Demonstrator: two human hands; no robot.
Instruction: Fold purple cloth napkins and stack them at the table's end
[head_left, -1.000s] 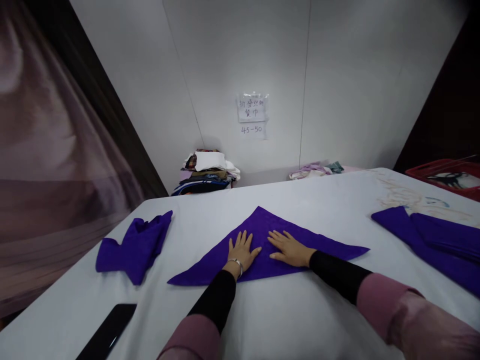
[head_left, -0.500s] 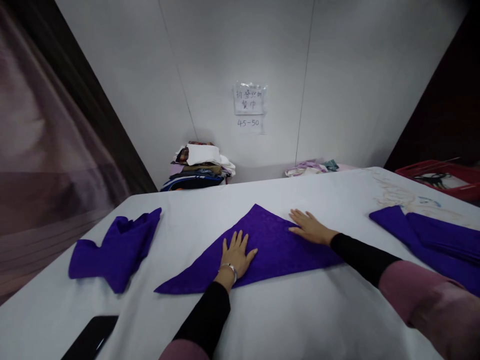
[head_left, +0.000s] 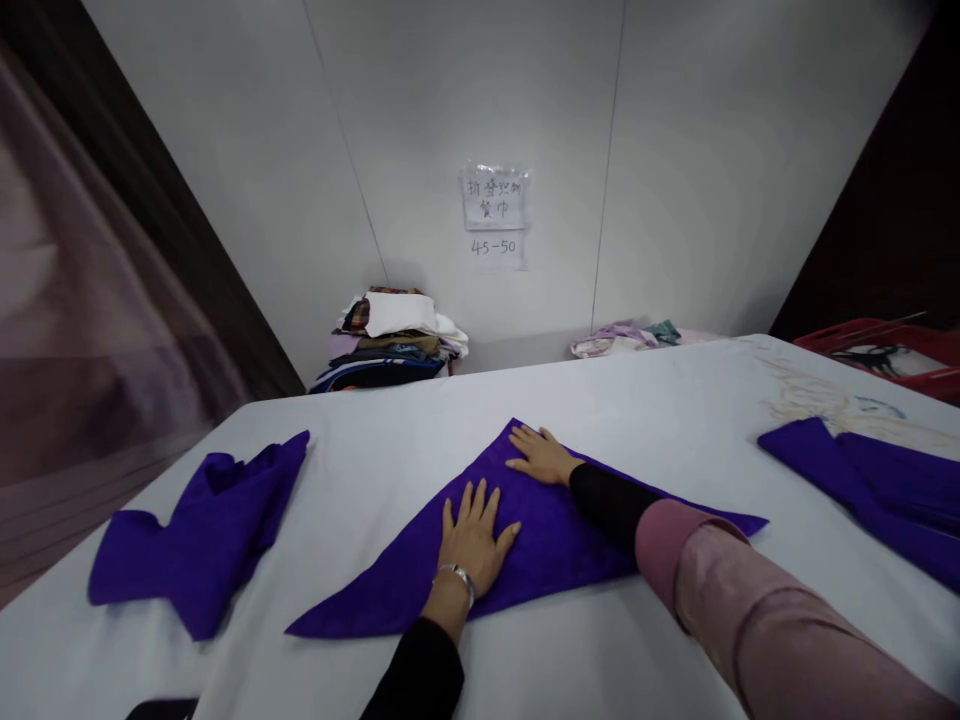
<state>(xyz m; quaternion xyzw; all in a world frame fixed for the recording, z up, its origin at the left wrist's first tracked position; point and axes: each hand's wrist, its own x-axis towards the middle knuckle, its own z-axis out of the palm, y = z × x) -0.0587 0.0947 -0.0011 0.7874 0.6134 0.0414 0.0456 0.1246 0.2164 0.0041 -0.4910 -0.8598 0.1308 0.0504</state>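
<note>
We had our left hand (head_left: 472,548) laid flat on a purple triangular cloth (head_left: 551,535), and our right hand (head_left: 544,458) rested also on it, close to its far corner. On the left side of the white table (head_left: 375,440) there lay a crumpled purple cloth (head_left: 195,545); on the right side, a folded purple fabric (head_left: 885,485). At the far side, we saw piled clothes (head_left: 397,345).

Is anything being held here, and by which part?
Nothing is held: the left hand lies spread near the middle of the triangular purple cloth, the right hand near its far corner.
</note>
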